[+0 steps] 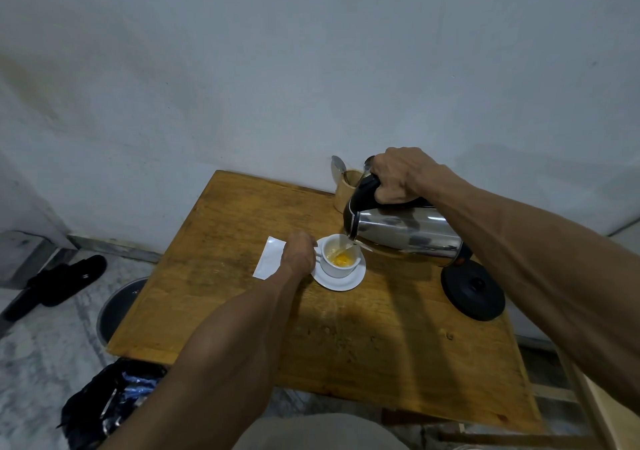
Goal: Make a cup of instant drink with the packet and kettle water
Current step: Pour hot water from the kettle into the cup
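Cup [337, 259] sits on its saucer [341, 281], roughly mid-table [242, 304], slightly toward the far side. Inside: orange-yellow powder or liquid at the bottom, fill level low, so I'd say the pour is only partly done.

Kettle [403, 233] is tipped hard, long axis near horizontal, running from about 3 o'clock of the cup in toward it. Spout is right over the rim at the cup's 2 o'clock edge, a thin stream dropping into the cup. That spout-over-rim line is the thing to hold: if it drifts toward 3 o'clock, water lands on the saucer.

Right hand [398, 177] is wrapped closed around the black kettle handle, up at 1 o'clock of the cup. It is the only hand controlling tilt.

Left hand [299, 254] is at the cup's 9 o'clock, touching the cup or its handle side, fingers curled. Can't tell whether it actually grips the handle or just braces. It is the nearer hand to the cup, and well clear of the stream.

Packet [268, 257] lies flat on the table just past the left hand, 9 o'clock of the cup, partly hidden by it.

Kettle base [472, 292] sits at 4 o'clock, well apart from the cup. Wooden holder [346, 190] with spoons [336, 165] stands at 12 o'clock, behind the kettle.

Next, by my read: level the kettle back toward 3 o'clock once the cup is full enough, then stir.
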